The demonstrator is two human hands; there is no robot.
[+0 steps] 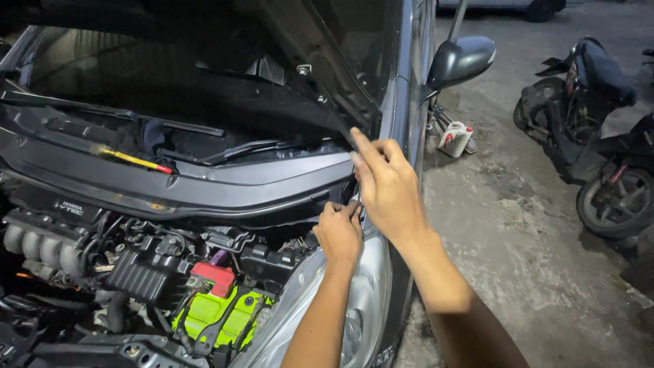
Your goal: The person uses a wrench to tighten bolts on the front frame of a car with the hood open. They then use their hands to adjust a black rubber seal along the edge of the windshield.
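Observation:
I stand at the front corner of a grey car with its hood raised. My left hand [338, 232] reaches up from below, fingers curled and pinching the end of the black plastic cowl cover [225, 187] where it meets the fender. My right hand [388, 184] sits just above it, back toward me, index finger stretched up along the cowl's corner. Its other fingertips and thumb are hidden behind the edge. Below both hands lies the headlight [364, 300].
A yellow-handled screwdriver [133, 160] lies on the cowl by the wiper blade [245, 146]. The engine bay holds a battery with a green cover [214, 313] and a red terminal cap [212, 276]. A side mirror [460, 60], white jug [454, 138] and parked motorcycle [599, 136] are at right.

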